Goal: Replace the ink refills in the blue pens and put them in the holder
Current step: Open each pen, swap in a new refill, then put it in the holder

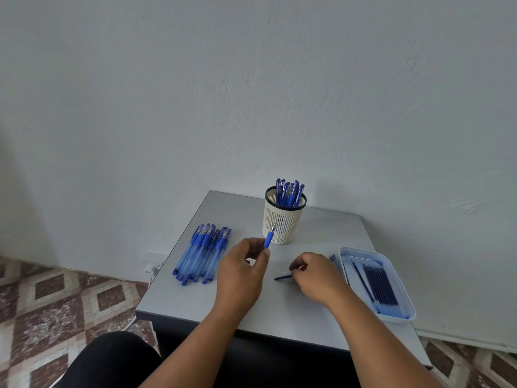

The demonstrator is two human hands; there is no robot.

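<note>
Pale plaster wall rises behind a small grey table, with patterned tiles on the floor to either side.

Head view: the left hand pinches a pen between thumb and fingers, its blue grip and metal tip pointing up toward the holder. The right hand rests on the table with fingers curled round a thin dark refill, whose end sticks out to the left. Whether the pen in the left hand is whole or only its front section I cannot tell; the hand hides the rest.

The step looks like a refill swap. To do it well, keep the pen steady in the left hand, line the refill up with the barrel's axis before pushing, and seat it fully so the tip section screws back straight.

The pens are translucent blue with darker grips and caps. A pile lies on the left of the table, well apart from the holder. More pens stand capped in the white slotted holder at the back. Dark refills lie side by side in the tray at the right edge.
</note>
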